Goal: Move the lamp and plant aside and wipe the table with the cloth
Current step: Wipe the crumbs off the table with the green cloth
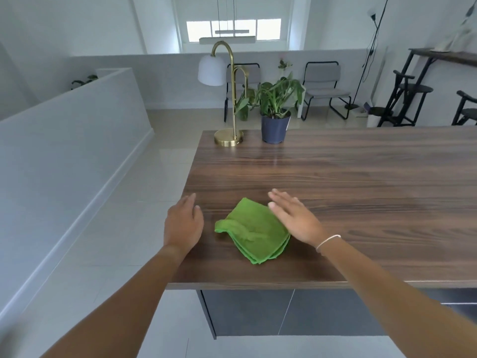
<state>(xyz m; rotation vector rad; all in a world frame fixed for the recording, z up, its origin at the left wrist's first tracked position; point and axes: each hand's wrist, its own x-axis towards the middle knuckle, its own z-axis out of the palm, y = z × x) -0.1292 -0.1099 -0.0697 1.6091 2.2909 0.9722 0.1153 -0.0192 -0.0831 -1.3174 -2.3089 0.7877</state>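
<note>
A folded green cloth is seen lying near the front left corner of a dark wood-grain table, one corner of it bunched and turned up toward the left. The right hand is held flat with fingers extended, nothing grasped; its palm side is hidden, so contact with the cloth's right edge cannot be confirmed, though the two overlap in view. A thin pale bracelet is worn on that wrist. The left hand is released too, fingers loosely straight, placed at the table's left edge, just beside the cloth but apart from it.

At the far left corner of the table a brass lamp with a round base and white shade is stood upright, and a plant in a dark blue pot is set just beside it to the right; some leaves cross in front of the lamp's stem. A small label on the pot cannot be read. The table's right end is cut off by the frame, and only part of the dark base beneath it is visible.
</note>
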